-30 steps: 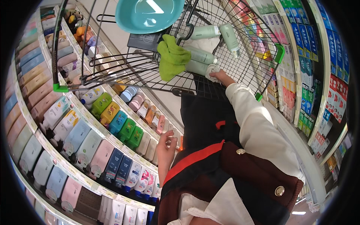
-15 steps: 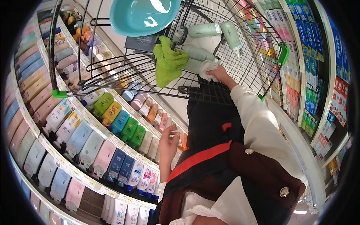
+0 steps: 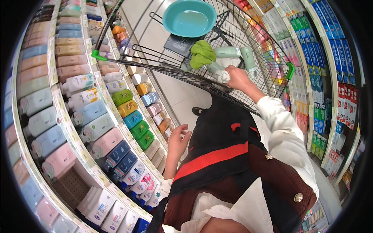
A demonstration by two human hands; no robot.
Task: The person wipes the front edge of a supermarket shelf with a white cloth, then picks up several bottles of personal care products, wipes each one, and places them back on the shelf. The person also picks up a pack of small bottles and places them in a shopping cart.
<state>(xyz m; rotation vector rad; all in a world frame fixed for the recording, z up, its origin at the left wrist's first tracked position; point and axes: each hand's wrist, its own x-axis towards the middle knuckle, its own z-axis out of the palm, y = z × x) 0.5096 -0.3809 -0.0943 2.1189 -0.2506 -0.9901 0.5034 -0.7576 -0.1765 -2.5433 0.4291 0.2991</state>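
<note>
My right hand (image 3: 238, 77) reaches into the wire shopping cart (image 3: 186, 80), closed on a crumpled white cloth (image 3: 222, 76). The cloth is against the end of a pale green bottle (image 3: 215, 68), which is partly hidden. Beyond it lie a second pale green bottle (image 3: 227, 52) and a third bottle (image 3: 248, 60). A lime green cloth (image 3: 203, 54) sits left of them, next to a dark box (image 3: 182, 46) and a turquoise basin (image 3: 171, 19). My left hand (image 3: 178, 141) hangs free between my body and the shelf, fingers loosely bent and apart, holding nothing.
Shelves of pump bottles (image 3: 107, 141) and colourful bottles (image 3: 133, 122) rise close on my left. White tubes (image 3: 101, 205) stand lower there. On the right are racks of blue boxes (image 3: 342, 62) and red boxes (image 3: 347, 101). Pale floor tiles (image 3: 182, 100) show beside the cart.
The view has shifted, showing more shelf at left and the cart farther off. My right hand keeps the white cloth at the bottle. My left hand stays free.
</note>
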